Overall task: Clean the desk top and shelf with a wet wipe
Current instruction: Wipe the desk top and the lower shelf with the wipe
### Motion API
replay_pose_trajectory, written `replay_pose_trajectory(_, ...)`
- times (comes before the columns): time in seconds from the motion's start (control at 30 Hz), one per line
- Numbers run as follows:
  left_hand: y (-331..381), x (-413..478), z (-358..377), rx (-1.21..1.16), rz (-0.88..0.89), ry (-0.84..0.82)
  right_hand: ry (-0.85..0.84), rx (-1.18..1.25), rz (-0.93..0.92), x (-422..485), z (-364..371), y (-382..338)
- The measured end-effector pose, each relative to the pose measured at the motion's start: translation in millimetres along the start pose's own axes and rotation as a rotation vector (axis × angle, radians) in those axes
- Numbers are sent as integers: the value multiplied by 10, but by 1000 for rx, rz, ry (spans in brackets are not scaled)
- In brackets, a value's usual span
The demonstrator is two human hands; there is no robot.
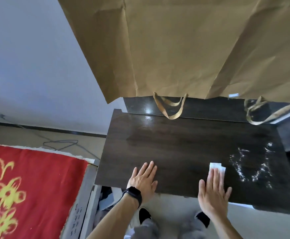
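Note:
A dark wood desk top (183, 149) fills the middle of the view, with a raised dark shelf (201, 108) along its back edge. My right hand (212, 192) lies flat near the front edge and presses a white wet wipe (217, 167) onto the desk under its fingers. To the right of the wipe the surface carries glistening wet streaks (254, 166). My left hand (144, 180), with a black watch on its wrist, rests flat and spread on the front edge, holding nothing.
A large brown paper bag (175, 49) looms over the shelf, its two handles (170, 104) dangling onto it. A red blanket with yellow pattern (25, 187) lies at the left. A grey cable (61, 144) trails on the floor. My feet (144, 215) stand under the desk edge.

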State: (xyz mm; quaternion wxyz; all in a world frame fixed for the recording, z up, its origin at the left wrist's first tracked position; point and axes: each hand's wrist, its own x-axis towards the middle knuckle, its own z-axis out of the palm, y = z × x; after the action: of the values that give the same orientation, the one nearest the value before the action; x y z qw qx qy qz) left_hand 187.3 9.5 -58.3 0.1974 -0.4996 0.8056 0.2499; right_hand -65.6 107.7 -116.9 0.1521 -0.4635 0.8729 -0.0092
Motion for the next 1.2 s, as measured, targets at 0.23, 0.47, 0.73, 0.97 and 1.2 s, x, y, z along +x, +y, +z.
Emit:
replay_pose_trajectory(0.23, 475, 112, 86, 55, 47, -7, -48, -10, -328, -352, 136, -303)
replay_pose_trajectory(0.47, 929, 297, 86, 71, 46, 4, -26, -39, -263, 22, -148, 855)
replay_pose_trajectory(0.73, 1633, 575, 52, -19, -65, 19, -56, 20, -40, 184, -398, 1446)
replay_pose_trajectory(0.97, 1915, 754, 52, -103, -211, 10, -63, 19, -571, 559, -438, 1137)
replay_pose_trajectory(1.2, 2006, 776, 45, -145, -268, -26, -77, -20, -89, 1011, -717, 2035)
